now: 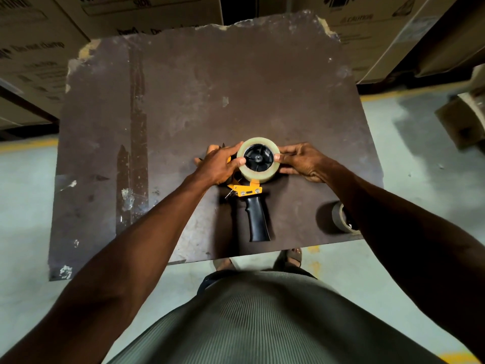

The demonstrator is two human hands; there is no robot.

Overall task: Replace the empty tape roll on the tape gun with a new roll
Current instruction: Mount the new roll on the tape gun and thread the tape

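Observation:
A tape gun [256, 214] with a yellow frame and black handle lies flat on the brown board [183, 101], handle toward me. A full roll of clear tape [258, 172] sits over the gun's black spool hub. My left hand [219, 166] grips the roll's left side with the thumb on its top face, covering the gun's front end. My right hand [301, 162] pinches the roll's right side, thumb on top. An empty tape core [341, 218] stands at the board's near right edge, partly hidden by my right forearm.
The worn board has ragged far corners and tape scraps at its left side. Cardboard boxes [65, 27] are stacked behind and to the left, more at the right [388, 30]. My feet [291, 257] show on the pale floor below the board's near edge.

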